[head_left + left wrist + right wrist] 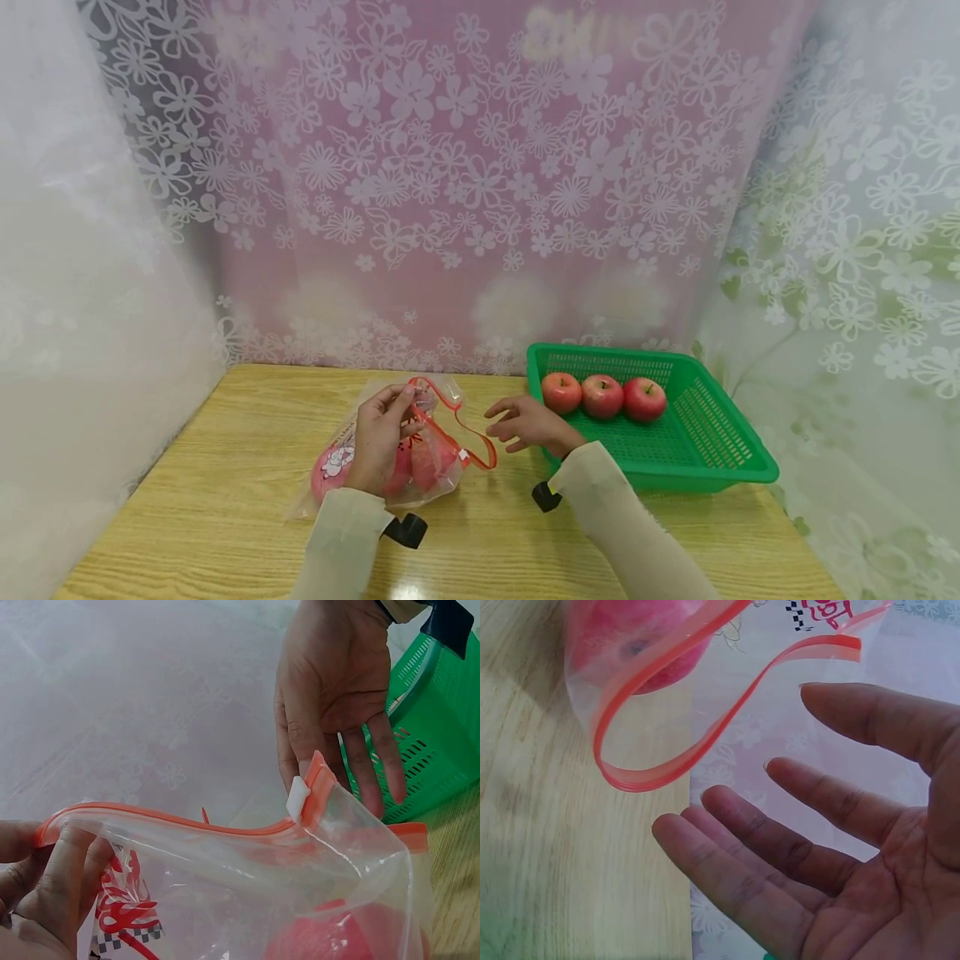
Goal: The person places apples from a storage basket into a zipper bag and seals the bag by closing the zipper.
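Sleeves (pixel 626 521) nearest us; our left hand (pixel 381 433) pinches the clear bag (pixel 435 467) by its orange rim (pixel 172 817), on the left of the bench (pixel 225 467); our right hand (pixel 531 423), loosely spread and empty, hovers near it. We'd call this managing the bag's mouth; next calls for steadying that floppy rim.

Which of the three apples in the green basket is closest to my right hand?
The leftmost apple in the head view, beside the basket's left wall; the middle apple and rightmost apple sit farther from your right hand.
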The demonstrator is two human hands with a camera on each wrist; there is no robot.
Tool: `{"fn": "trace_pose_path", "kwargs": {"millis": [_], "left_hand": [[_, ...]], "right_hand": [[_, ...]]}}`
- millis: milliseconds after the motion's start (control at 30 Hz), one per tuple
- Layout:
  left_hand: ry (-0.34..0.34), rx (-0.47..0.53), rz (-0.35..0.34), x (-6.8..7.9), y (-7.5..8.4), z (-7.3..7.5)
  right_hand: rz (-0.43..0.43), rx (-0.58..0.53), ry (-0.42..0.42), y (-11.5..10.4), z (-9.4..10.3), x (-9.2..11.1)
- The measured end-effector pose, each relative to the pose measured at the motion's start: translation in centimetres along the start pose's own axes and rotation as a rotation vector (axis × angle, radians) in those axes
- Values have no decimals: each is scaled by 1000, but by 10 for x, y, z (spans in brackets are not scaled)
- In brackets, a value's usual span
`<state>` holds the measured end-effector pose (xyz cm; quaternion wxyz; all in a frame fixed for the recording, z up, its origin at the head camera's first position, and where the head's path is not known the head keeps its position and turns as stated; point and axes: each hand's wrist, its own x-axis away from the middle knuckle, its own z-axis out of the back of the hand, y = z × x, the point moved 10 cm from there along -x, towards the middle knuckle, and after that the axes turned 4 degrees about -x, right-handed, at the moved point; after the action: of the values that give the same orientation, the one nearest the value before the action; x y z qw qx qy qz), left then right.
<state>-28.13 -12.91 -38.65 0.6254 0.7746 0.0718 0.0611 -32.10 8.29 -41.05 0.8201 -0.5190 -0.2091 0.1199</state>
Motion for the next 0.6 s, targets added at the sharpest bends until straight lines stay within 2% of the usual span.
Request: {"fn": "trace_pose_path", "kwargs": {"millis": [300, 600], "left_hand": [[3, -11, 17, 1, -1, 1], [-1, 30, -16, 0, 1, 0]], "right_hand": [[-16, 12, -9, 9, -9, -4], [-1, 31, -23, 10, -17, -6]]}}
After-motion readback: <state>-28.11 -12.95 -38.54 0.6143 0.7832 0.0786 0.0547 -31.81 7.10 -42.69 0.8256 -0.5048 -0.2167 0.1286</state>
